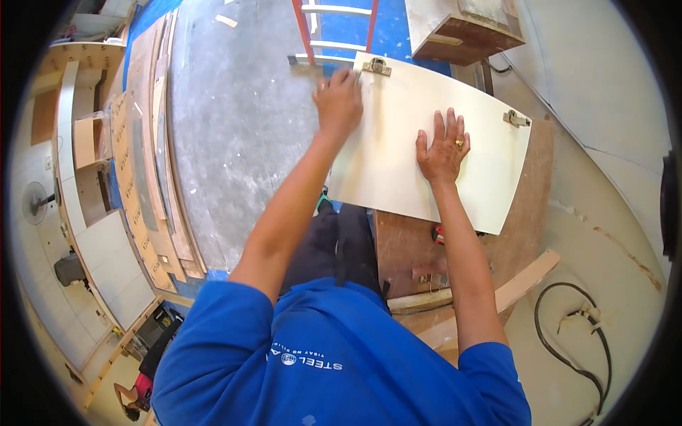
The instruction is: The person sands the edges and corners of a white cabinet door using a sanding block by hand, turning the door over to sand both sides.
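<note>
A white cabinet door lies flat in front of me on a brown board. Along its far side sit two metal hinges, one hinge by the far left corner and another hinge at the far right. My left hand is at the door's left edge, near the first hinge, with its fingers curled in and slightly blurred; what they hold, if anything, I cannot make out. Flat on the door's face rests my right hand, its fingers spread and a ring on one finger.
The brown board supports the door, and a red tool shows under its near edge. A ladder stands beyond. Long wooden strips lie left; a black cable curls at right. A person is at lower left.
</note>
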{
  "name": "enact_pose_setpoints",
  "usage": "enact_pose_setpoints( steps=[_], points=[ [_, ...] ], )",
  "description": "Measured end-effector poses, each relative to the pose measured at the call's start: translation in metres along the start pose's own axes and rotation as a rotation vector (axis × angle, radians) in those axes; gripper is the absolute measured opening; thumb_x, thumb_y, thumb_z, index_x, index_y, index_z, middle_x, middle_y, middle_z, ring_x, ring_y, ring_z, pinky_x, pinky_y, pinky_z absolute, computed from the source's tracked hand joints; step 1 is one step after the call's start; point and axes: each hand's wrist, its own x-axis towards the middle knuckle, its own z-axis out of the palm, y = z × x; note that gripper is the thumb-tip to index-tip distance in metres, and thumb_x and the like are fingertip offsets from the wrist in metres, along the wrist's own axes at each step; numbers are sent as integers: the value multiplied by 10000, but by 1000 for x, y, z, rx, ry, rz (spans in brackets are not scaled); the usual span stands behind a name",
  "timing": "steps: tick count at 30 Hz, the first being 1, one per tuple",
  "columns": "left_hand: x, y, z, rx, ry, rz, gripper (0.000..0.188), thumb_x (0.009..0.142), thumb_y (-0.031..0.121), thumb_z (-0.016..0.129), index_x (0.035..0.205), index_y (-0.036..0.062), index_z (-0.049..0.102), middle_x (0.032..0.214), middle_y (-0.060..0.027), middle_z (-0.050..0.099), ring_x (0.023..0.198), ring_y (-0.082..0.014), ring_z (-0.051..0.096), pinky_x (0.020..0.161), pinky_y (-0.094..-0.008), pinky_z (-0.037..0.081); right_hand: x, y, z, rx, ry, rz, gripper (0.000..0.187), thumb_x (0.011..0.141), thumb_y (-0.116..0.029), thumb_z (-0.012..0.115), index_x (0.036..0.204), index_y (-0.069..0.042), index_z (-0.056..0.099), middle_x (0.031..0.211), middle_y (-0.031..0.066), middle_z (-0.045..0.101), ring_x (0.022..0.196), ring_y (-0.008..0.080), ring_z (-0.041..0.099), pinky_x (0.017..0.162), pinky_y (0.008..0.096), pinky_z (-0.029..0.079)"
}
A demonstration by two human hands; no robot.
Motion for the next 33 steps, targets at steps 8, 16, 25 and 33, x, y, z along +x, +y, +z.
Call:
enact_pose_setpoints(
  steps=[8, 16, 25, 33],
  points=[
    [12, -3, 8, 8, 21, -10, 283, 959, 233, 630, 1204, 113, 709, 1333, 8, 637, 1122, -348, 555, 922, -518, 423, 2, -1, 0, 8, 3, -6, 622, 973, -443, 554, 1518, -158, 457, 1645, 111, 310, 1545, 343, 222, 1214, 599, 163],
    [31, -2, 10, -76, -14, -12, 302, 976, 250, 611, 1226, 128, 729, 1334, -9, 654, 1154, -380, 562, 964, -531, 430, 3, -1, 0, 12, 12, 1, 623, 973, -447, 555, 1515, -156, 459, 1641, 110, 317, 1546, 347, 223, 1211, 602, 172],
    [20, -7, 5, -95, -62, -24, 317, 982, 254, 584, 1225, 112, 730, 1340, -29, 658, 1160, -408, 575, 970, -543, 432, 2, 0, -2, 31, 1, 4, 620, 992, -432, 539, 1534, -147, 447, 1658, 110, 310, 1554, 348, 208, 1226, 572, 142],
    [-46, -14, -15, -147, -88, -18, 313, 979, 242, 607, 1229, 101, 731, 1331, -62, 674, 1127, -380, 605, 982, -493, 455, -1, 3, 1, -17, 58, -14, 605, 969, -439, 569, 1498, -161, 475, 1622, 120, 344, 1522, 363, 276, 1197, 610, 204]
  ],
)
